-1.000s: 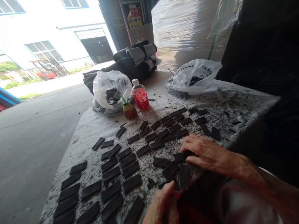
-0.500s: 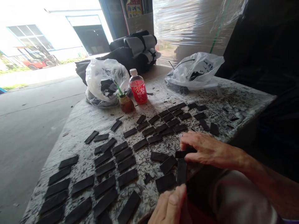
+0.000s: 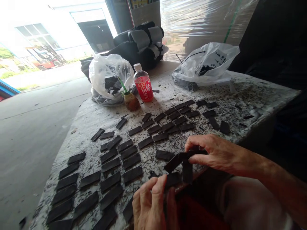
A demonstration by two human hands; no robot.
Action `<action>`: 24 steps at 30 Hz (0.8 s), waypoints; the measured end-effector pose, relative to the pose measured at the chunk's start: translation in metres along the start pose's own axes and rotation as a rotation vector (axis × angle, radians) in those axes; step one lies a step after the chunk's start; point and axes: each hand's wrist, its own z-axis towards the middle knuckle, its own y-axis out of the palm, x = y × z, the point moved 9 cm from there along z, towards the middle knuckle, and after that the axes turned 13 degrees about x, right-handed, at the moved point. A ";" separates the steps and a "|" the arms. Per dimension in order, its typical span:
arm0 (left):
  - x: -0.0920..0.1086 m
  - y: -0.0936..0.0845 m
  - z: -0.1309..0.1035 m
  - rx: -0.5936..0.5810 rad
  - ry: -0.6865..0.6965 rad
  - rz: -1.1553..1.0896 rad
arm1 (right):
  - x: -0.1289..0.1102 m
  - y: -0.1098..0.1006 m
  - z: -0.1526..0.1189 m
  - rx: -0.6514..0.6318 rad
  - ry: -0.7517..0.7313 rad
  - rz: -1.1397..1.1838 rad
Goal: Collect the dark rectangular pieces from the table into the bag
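Note:
My right hand point(image 3: 211, 149) pinches a flat black rectangular piece point(image 3: 184, 155) between thumb and fingers near the table's front edge. Just under it, another black piece point(image 3: 187, 171) points towards me, and a tilted one point(image 3: 173, 163) lies to its left. My left hand point(image 3: 151, 204) is lower down at the edge, its thumb apart from the fingers. Those fingertips reach the left end of a black piece point(image 3: 174, 179); I see nothing held between them and the thumb. Part of another piece point(image 3: 129, 209) is hidden behind this hand.
Rows of similar black pieces point(image 3: 112, 181) cover the speckled table point(image 3: 81, 127). Behind them stand a clear bag of black pieces point(image 3: 111, 72), a small brown pot with a green spout point(image 3: 131, 101), a red-labelled bottle point(image 3: 144, 86) and a second plastic bag point(image 3: 211, 65).
My left hand has let go of the piece beside my right hand and moved left to another one. My right hand stays pinched on its piece. The view has shifted slightly.

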 end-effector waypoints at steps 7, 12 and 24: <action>0.003 0.013 -0.002 -0.117 0.125 0.097 | 0.003 -0.002 0.005 0.105 -0.001 -0.075; 0.007 0.013 0.001 -0.119 0.155 0.117 | 0.004 -0.005 0.006 0.133 0.021 -0.107; 0.010 0.018 0.006 -0.211 0.031 0.015 | 0.012 0.003 0.004 0.101 0.155 -0.036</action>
